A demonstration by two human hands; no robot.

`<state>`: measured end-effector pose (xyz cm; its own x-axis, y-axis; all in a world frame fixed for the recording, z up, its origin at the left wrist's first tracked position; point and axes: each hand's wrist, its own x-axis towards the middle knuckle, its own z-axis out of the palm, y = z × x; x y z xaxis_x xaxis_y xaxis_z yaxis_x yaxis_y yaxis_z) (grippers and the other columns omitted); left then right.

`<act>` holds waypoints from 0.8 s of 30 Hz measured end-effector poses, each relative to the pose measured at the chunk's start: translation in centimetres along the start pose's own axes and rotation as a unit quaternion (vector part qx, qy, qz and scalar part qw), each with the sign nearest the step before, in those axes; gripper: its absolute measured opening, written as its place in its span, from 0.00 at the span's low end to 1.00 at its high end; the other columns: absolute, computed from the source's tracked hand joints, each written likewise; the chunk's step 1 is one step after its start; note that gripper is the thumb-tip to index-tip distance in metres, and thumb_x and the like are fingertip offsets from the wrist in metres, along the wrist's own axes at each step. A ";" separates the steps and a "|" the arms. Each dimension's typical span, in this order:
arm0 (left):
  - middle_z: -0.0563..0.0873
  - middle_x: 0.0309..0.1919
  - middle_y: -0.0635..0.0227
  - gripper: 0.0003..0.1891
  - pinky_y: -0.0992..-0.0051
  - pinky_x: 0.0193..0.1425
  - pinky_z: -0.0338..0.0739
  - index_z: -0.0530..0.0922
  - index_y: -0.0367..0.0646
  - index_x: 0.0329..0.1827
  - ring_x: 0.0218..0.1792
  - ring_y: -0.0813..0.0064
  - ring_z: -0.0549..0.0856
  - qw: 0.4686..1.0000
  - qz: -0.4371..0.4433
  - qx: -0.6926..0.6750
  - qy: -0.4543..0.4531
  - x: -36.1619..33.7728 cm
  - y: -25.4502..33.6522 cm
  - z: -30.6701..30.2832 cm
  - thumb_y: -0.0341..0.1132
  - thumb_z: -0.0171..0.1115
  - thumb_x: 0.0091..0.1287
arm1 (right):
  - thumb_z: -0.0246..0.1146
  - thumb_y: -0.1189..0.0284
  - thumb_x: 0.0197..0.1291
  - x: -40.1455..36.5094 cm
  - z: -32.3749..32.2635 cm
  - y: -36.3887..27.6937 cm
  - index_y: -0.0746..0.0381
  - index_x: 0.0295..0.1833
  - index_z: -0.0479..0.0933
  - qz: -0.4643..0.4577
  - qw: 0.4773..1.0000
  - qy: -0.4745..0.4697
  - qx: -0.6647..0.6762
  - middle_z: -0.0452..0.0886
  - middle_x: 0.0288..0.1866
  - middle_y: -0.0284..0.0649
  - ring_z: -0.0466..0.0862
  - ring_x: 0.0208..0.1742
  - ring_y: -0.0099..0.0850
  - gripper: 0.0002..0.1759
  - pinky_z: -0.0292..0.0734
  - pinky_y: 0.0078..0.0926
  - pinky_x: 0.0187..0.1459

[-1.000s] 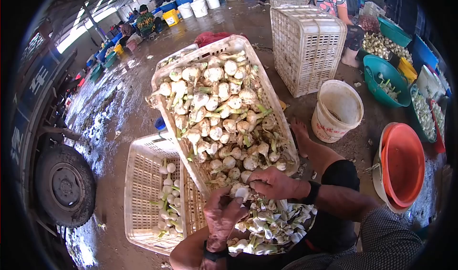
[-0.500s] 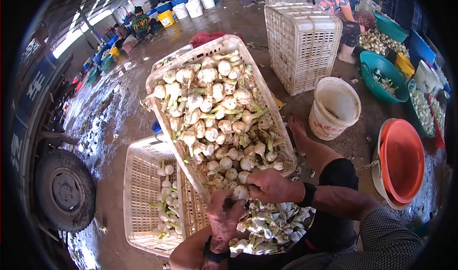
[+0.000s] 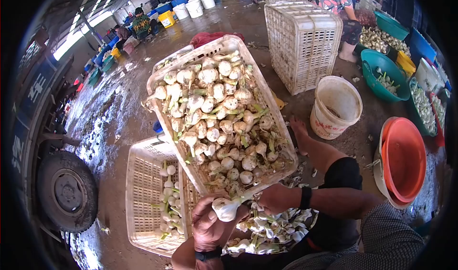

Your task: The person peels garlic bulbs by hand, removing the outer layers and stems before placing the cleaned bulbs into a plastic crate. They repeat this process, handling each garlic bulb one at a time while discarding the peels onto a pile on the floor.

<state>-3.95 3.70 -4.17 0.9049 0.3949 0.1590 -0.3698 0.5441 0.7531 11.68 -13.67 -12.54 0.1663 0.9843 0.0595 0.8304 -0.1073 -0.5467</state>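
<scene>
My left hand (image 3: 210,227) is wrapped round a white garlic bulb (image 3: 224,210), its stem pointing right. At the stem's end, my right hand (image 3: 278,198) is closed; what its fingers hold is hidden. Just beyond both hands, a tilted plastic crate (image 3: 281,141) is heaped with soil-stained garlic bulbs (image 3: 212,115). Peeled-off garlic skins (image 3: 272,229) lie in a pile below my hands. To the left, a lower crate (image 3: 143,198) contains several cleaner white bulbs (image 3: 169,196) with short green stems.
A white bucket (image 3: 336,107) stands right of my bare foot, near an orange basin (image 3: 404,160). Crates (image 3: 305,45) are stacked beyond it. At the upper right a person (image 3: 334,2) sits by green basins (image 3: 384,74). A vehicle wheel (image 3: 67,191) is at left.
My left hand has drawn a bulb back from the heap towards me, and its white surface now shows. My right hand has moved off the crate, down and to the right.
</scene>
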 end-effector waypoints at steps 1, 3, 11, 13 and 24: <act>0.79 0.53 0.44 0.21 0.61 0.35 0.82 0.77 0.37 0.56 0.45 0.54 0.83 1.000 0.001 0.001 0.001 -0.2 -0.1 -0.4 0.35 0.65 0.61 | 0.63 0.68 0.50 -0.1 -0.2 0.0 0.63 0.24 0.75 -0.006 0.999 -0.049 0.014 0.77 0.21 0.49 0.80 0.25 0.50 0.10 0.75 0.46 0.29; 0.80 0.51 0.44 0.21 0.61 0.32 0.80 0.77 0.36 0.57 0.42 0.54 0.83 1.000 0.001 -0.005 0.010 -0.1 0.0 -0.1 0.37 0.64 0.63 | 0.62 0.70 0.52 0.4 -1.6 -0.1 0.63 0.26 0.75 -0.013 0.995 -0.100 0.028 0.78 0.22 0.49 0.80 0.26 0.50 0.08 0.75 0.45 0.30; 0.83 0.48 0.52 0.23 0.46 0.55 0.80 0.76 0.33 0.55 0.51 0.57 0.83 0.992 -0.110 -0.044 0.050 0.2 1.1 2.4 0.38 0.67 0.61 | 0.61 0.69 0.66 1.2 -7.5 -1.7 0.67 0.45 0.77 -0.017 0.921 0.033 0.388 0.80 0.30 0.41 0.81 0.33 0.28 0.11 0.74 0.30 0.35; 0.82 0.48 0.53 0.23 0.47 0.55 0.81 0.77 0.33 0.55 0.51 0.57 0.83 0.990 -0.124 -0.028 0.055 0.3 0.9 2.4 0.38 0.67 0.60 | 0.61 0.68 0.67 1.0 -7.7 -2.0 0.67 0.46 0.77 -0.044 0.928 0.056 0.365 0.79 0.30 0.40 0.80 0.33 0.26 0.12 0.74 0.28 0.35; 0.83 0.48 0.56 0.23 0.58 0.59 0.78 0.78 0.31 0.55 0.51 0.62 0.83 0.985 -0.140 0.087 0.054 0.0 -1.5 1.8 0.38 0.67 0.61 | 0.63 0.75 0.58 1.1 -7.2 -2.1 0.65 0.39 0.75 -0.165 0.935 0.085 0.301 0.78 0.24 0.46 0.78 0.24 0.42 0.06 0.72 0.34 0.28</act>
<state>-3.02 1.55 -4.15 0.9353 0.3279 -0.1327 -0.0581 0.5123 0.8568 13.88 -13.40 -5.33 0.0786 0.9080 0.4114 0.4093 0.3469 -0.8439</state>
